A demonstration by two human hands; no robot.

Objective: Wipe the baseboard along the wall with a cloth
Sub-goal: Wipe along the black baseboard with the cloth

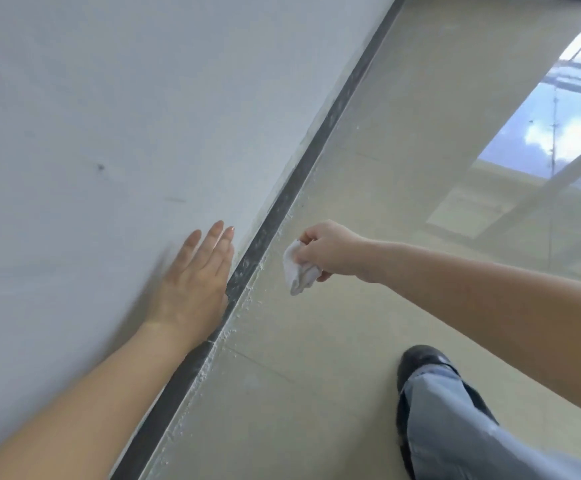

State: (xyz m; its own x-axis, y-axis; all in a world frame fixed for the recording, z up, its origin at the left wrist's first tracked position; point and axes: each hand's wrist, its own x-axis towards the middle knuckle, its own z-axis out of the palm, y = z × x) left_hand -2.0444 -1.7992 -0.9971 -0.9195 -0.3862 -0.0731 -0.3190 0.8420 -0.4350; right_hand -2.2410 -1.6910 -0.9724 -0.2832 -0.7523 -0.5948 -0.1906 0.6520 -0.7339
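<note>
Wall (91,116) fills the left, and the left hand (195,285) seems to rest flat on it, fingers straight and close together, pointing to 1 o'clock. Just beside it the dust-flecked baseboard (303,168) runs from 7 o'clock to 1 o'clock. At 3 o'clock of that hand a bunched white cloth (297,270) hangs near the baseboard, apart from it, pinched by the right hand (330,251). Good wiping likely means pressing the cloth against the baseboard's face and drawing it steadily along.

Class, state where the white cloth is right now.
In the head view, the white cloth is bunched in the right hand, just right of the dark baseboard.
</note>
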